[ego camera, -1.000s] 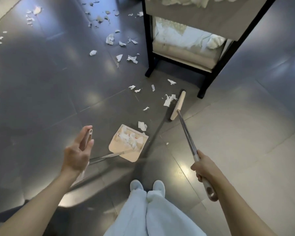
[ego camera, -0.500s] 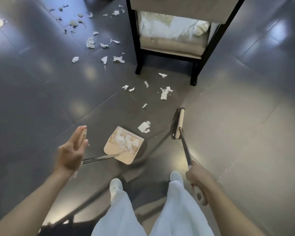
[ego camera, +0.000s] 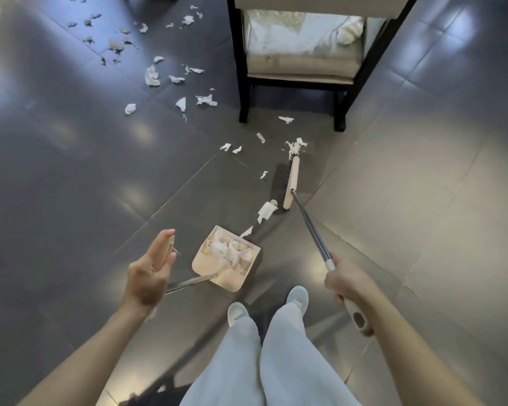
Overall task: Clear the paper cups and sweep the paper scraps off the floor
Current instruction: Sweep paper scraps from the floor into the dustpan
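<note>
Left hand (ego camera: 148,272): I see straight fingers; the dustpan handle (ego camera: 188,283) leans on the palm.
Right hand (ego camera: 348,284): wrapped tight round the broom handle (ego camera: 308,227).
Broom head (ego camera: 291,181): down on the floor (ego camera: 71,177).
Dustpan (ego camera: 232,278): on the floor, by the feet, with white scraps inside.
Paper scraps (ego camera: 266,211): one just beside the broom head; many more lie left of the black chair (ego camera: 243,92).

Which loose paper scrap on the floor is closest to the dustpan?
The thin sliver right at the dustpan's far corner; the bigger crumpled scrap lies farther out, by the broom head.
</note>
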Action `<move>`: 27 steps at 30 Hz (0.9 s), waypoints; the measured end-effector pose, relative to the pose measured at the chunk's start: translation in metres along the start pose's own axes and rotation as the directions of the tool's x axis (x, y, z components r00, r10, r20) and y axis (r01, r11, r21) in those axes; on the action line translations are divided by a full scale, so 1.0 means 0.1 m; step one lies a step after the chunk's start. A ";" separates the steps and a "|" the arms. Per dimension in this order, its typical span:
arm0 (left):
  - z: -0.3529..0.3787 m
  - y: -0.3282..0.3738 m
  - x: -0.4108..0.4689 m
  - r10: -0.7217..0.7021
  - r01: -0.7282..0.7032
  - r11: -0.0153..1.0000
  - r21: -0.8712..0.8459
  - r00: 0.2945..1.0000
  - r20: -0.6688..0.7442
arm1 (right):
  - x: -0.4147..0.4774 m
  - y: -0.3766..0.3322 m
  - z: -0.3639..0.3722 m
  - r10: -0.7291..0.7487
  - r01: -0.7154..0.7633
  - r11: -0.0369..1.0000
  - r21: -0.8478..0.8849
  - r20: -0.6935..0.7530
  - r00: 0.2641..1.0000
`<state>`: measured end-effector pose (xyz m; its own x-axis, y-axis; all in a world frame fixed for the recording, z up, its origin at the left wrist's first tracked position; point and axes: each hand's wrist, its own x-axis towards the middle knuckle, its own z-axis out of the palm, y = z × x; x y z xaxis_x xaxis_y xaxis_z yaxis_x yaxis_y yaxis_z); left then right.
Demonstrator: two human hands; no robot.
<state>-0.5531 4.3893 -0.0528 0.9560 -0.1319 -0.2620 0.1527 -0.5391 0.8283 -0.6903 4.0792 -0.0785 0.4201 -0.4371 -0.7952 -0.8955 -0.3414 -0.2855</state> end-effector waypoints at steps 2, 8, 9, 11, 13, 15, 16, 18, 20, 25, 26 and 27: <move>-0.06 -0.02 0.05 0.014 -0.014 0.999 0.031 1.000 -0.001 | 0.08 -0.06 -0.04 -0.006 0.004 0.999 -0.051 -0.037 0.999; -0.07 -0.08 0.29 -0.002 0.003 0.999 0.036 1.000 -0.008 | 0.38 -0.25 0.00 -0.048 0.044 0.964 -0.263 -0.008 0.999; -0.03 -0.05 0.34 0.004 -0.004 1.000 0.015 1.000 0.006 | 0.40 -0.26 0.03 -0.046 0.051 0.963 -0.263 0.025 0.999; 0.02 0.05 0.47 0.020 -0.019 1.000 -0.014 0.999 0.036 | 0.37 -0.30 0.10 -0.042 0.066 0.964 -0.257 0.096 0.994; 0.08 0.12 0.64 0.035 -0.035 0.999 -0.013 0.998 0.053 | 0.29 -0.29 0.17 -0.040 0.086 0.963 -0.256 0.179 0.983; 0.12 0.17 0.77 0.053 -0.054 0.998 0.024 0.997 0.053 | 0.21 -0.27 0.22 -0.019 0.084 0.971 -0.226 0.273 0.962; 0.14 0.20 0.82 0.051 -0.053 0.998 0.029 0.997 0.055 | 0.16 -0.25 0.21 0.000 0.066 0.975 -0.211 0.301 0.954; 0.15 0.23 0.89 0.040 -0.042 0.999 0.024 0.997 0.069 | 0.05 -0.24 0.10 0.025 0.045 0.978 -0.202 0.328 0.944; 0.14 0.27 0.91 0.050 -0.055 0.997 0.062 0.996 0.078 | -0.08 -0.24 -0.08 0.020 0.042 0.985 -0.170 0.346 0.938; 0.13 0.32 0.94 0.034 -0.037 0.999 0.023 0.995 0.097 | -0.26 -0.24 -0.44 -0.029 0.030 1.000 0.001 0.306 0.952; 0.14 0.35 0.96 0.034 -0.036 0.999 0.017 0.994 0.100 | -0.23 -0.24 -0.48 -0.031 0.025 0.999 0.025 0.282 0.959; 0.17 0.39 0.99 0.036 -0.037 0.999 0.012 0.995 0.095 | -0.19 -0.25 -0.53 -0.032 0.019 0.998 0.053 0.258 0.966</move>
<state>-0.4563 4.3413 -0.0546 0.9327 -0.2297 -0.2782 0.1142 -0.5435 0.8316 -0.6679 4.0515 -0.0282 0.3968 -0.1961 -0.8967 -0.8937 -0.3055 -0.3286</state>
